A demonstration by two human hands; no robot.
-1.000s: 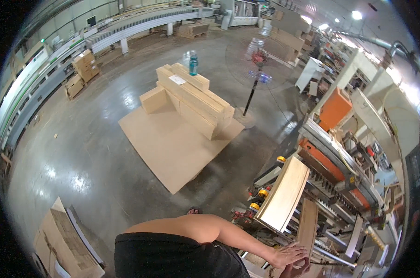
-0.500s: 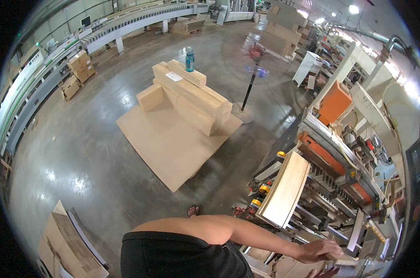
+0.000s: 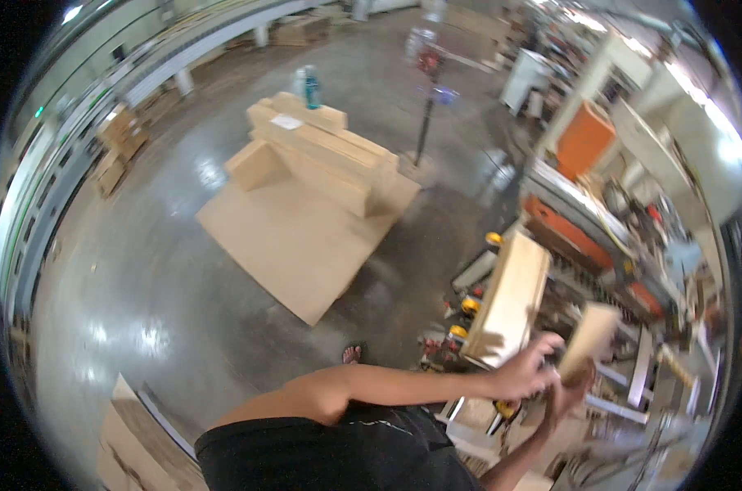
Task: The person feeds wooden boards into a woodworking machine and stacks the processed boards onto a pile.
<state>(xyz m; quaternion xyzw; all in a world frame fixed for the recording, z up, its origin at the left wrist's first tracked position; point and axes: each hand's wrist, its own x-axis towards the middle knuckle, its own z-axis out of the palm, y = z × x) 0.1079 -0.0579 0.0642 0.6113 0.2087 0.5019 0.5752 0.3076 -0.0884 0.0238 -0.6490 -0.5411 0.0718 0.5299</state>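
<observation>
A small pale wooden board (image 3: 588, 337), blurred by motion, is tilted upward at the right, and my right hand (image 3: 570, 391) grips its lower end. Just left of it is my left hand (image 3: 528, 370), fingers apart and curled, with nothing visible in them. Beyond my left hand, a stack of long pale wooden boards (image 3: 514, 295) lies on the machine (image 3: 571, 233), and a hand's shadow falls on its near end.
Yellow-capped parts (image 3: 470, 306) line the machine's left side. Ahead, a brown sheet (image 3: 281, 250) carries stacked wooden pieces (image 3: 322, 159) and a teal bottle (image 3: 311, 88). Behind them stands a fan (image 3: 426, 106). Sheets (image 3: 142, 434) lie at lower left.
Both hands have come up and left from the lower right. The small board has risen with my right hand, and my left hand is off it. The view has shifted slightly.
</observation>
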